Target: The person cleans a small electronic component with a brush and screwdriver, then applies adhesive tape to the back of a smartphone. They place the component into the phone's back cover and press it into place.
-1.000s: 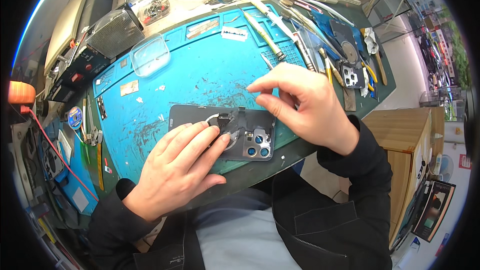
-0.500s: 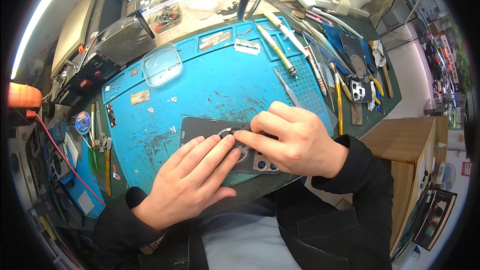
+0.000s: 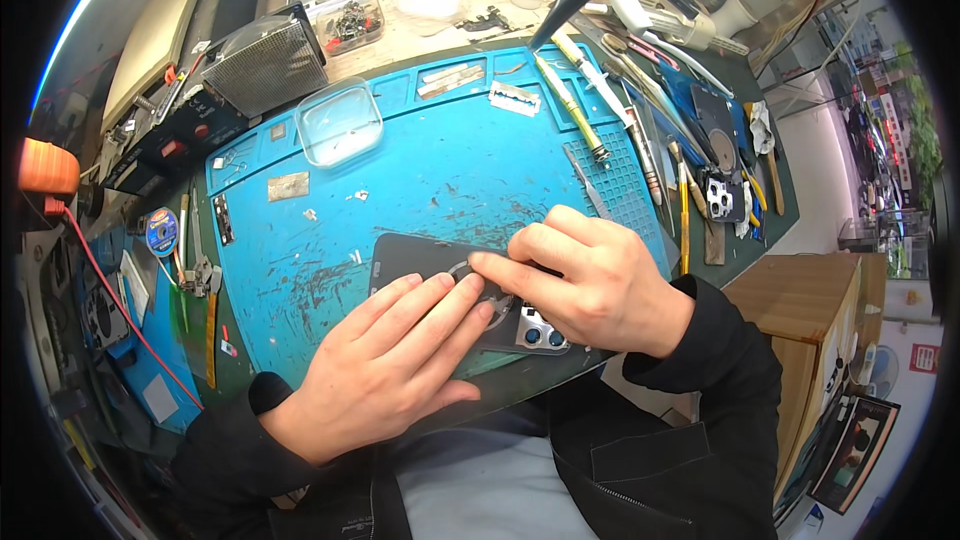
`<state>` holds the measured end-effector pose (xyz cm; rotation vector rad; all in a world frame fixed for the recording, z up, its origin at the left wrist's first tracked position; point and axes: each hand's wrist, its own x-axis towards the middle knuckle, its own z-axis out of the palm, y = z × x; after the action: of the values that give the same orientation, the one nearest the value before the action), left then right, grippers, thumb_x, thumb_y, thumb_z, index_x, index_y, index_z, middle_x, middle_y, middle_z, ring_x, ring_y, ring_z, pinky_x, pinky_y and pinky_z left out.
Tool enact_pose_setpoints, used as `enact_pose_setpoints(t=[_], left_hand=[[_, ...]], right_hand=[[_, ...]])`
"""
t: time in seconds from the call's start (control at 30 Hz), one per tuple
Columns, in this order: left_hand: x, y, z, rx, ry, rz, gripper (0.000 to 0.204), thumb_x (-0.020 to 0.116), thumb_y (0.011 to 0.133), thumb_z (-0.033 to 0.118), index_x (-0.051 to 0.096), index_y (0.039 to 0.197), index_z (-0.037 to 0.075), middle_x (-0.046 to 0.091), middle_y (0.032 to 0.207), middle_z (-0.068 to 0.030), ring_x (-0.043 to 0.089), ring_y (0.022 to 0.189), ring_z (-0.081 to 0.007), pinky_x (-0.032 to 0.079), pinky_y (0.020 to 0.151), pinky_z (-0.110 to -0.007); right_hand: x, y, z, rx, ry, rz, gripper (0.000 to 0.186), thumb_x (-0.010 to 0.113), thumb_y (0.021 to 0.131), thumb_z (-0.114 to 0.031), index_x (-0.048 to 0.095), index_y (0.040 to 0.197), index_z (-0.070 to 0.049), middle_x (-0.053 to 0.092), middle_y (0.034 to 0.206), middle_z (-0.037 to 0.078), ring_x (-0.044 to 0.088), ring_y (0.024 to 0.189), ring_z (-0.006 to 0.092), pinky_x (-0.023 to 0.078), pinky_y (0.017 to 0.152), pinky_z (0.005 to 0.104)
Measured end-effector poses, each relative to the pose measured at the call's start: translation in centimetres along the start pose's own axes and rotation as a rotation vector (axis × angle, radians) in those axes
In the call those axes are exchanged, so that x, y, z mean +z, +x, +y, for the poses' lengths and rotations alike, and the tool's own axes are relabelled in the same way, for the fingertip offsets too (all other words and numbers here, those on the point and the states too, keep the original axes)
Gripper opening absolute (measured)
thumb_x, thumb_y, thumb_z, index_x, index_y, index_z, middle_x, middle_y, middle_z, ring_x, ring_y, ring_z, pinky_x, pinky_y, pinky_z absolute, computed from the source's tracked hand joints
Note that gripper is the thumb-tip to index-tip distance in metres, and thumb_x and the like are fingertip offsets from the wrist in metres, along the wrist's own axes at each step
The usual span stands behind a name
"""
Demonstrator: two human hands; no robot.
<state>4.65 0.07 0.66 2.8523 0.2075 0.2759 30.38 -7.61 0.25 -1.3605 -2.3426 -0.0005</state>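
Observation:
A dark grey phone back cover (image 3: 405,252) lies at the near edge of the blue work mat. It carries a pale ring, partly hidden by my fingers, and a silver camera block (image 3: 541,333) with dark round lenses. My left hand (image 3: 385,365) rests over the cover's near left part, fingers stretched flat and close together, tips by the ring. From the right, my right hand (image 3: 605,280) reaches onto the ring with its index fingertip, right beside the left fingertips. Its other fingers are curled and its thumb is hidden, so anything in them cannot be made out.
The blue mat (image 3: 330,215) bears a clear plastic tub (image 3: 340,125), a metal plate (image 3: 288,187), a razor blade (image 3: 515,98) and tweezers (image 3: 587,183). Several pens, brushes and tools lie to the right, near another phone back (image 3: 715,125). A solder spool (image 3: 162,232) stands left.
The view has shifted a little. My right index finger looks straighter over the ring, covering its upper part. My left hand stays flat on the cover.

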Motion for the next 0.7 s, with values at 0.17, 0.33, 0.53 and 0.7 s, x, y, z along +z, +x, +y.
enact_pose_setpoints(t=[0.17,0.33,0.53,0.7], left_hand=[[0.1,-0.1,-0.1,0.011,0.017,-0.025,0.065,0.065,0.096,0.051,0.065,0.141,0.004,0.058,0.150,-0.0143,0.057,0.137,-0.0305,0.045,0.116,-0.047],[0.1,-0.1,0.0,0.008,0.026,-0.027,0.065,0.065,0.096,0.051,0.065,0.142,0.004,0.057,0.151,-0.0144,0.056,0.138,-0.0306,0.045,0.117,-0.047],[0.1,-0.1,-0.1,0.012,0.031,-0.018,0.065,0.066,0.096,0.050,0.065,0.141,0.004,0.057,0.151,-0.0143,0.056,0.136,-0.0308,0.045,0.116,-0.047],[0.0,0.0,-0.1,0.005,0.003,0.000,0.065,0.067,0.094,0.050,0.065,0.140,0.004,0.058,0.150,-0.0143,0.058,0.132,-0.0319,0.046,0.113,-0.048]], right_hand=[[0.0,0.1,0.0,-0.004,-0.005,-0.013,0.042,0.072,0.078,-0.013,0.075,0.119,-0.006,0.058,0.091,0.000,0.056,0.075,0.0168,0.051,0.062,0.0296],[-1.0,0.4,-0.5,-0.038,-0.113,-0.126,0.043,0.068,0.083,-0.021,0.072,0.121,-0.002,0.059,0.098,0.002,0.058,0.088,0.0175,0.050,0.064,0.0291],[-1.3,0.8,-1.0,-0.022,-0.153,-0.127,0.046,0.067,0.084,-0.021,0.070,0.126,-0.003,0.057,0.097,0.003,0.058,0.090,0.0183,0.051,0.066,0.0301],[-1.9,0.0,0.3,0.029,-0.103,-0.007,0.045,0.070,0.078,-0.013,0.073,0.123,-0.005,0.057,0.094,0.003,0.059,0.083,0.0203,0.053,0.067,0.0299]])
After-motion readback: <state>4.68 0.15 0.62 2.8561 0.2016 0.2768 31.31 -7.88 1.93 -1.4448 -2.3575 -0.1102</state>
